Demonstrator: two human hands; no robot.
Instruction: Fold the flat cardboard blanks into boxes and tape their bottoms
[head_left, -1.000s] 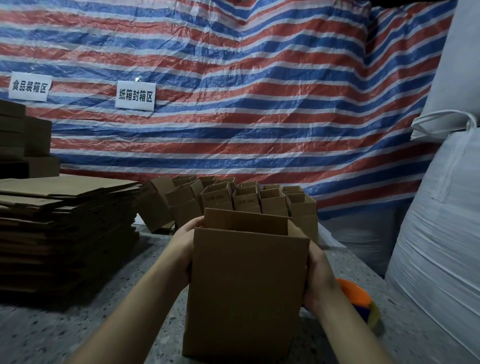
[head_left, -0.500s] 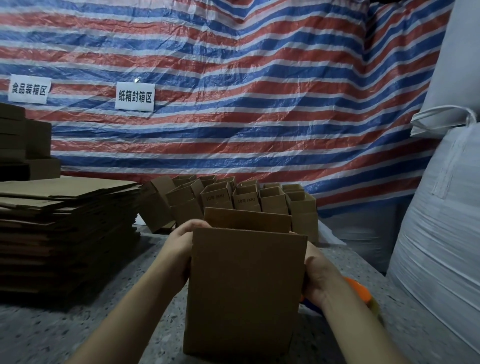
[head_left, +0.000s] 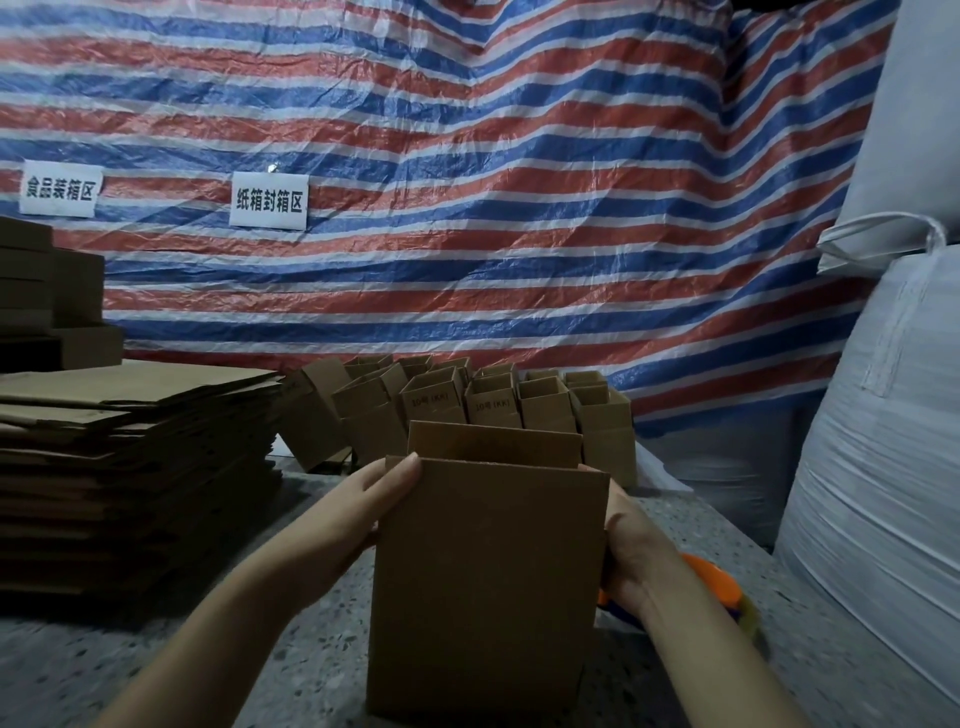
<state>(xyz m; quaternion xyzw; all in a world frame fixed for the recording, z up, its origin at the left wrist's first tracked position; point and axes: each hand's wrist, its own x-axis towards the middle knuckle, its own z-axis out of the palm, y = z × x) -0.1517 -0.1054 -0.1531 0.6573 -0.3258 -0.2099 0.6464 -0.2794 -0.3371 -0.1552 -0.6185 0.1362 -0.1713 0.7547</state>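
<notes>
Two hands hold one box (head_left: 483, 582), which stands upright on the table (head_left: 311, 670) at centre foreground, open end up. Head view only.

Left hand (head_left: 358, 514): on the box's left wall near the top corner. Thumb lies along the front upper edge, curled onto the cardboard; the other fingers are hidden behind the wall. Reads as a grip on the box.

Right hand (head_left: 631, 551): against the box's right wall, about mid-height. Fingers wrap toward the wall, tips hidden behind the edge; grasping the box as far as can be seen.

Box: plain brown front panel faces the camera. Rear flap stands up above the front edge. Bottom is out of sight, so taping cannot be told.

Just beside the right wrist, on the table, lies an orange tape dispenser (head_left: 714, 582), partly hidden by the hand and blurred.

Behind the box, near the tarp (head_left: 519, 208), a cluster of folded boxes (head_left: 483, 400) stands upright, open tops up, packed touching one another. One at the left end tilts.

Left of the table: a tall stack of flat blanks (head_left: 130, 467), edges uneven. Further back left, darker cartons (head_left: 47, 301).

Two white signs (head_left: 268, 200) with Chinese characters hang on the striped tarp. Large white sacks (head_left: 883, 441) fill the right side.
</notes>
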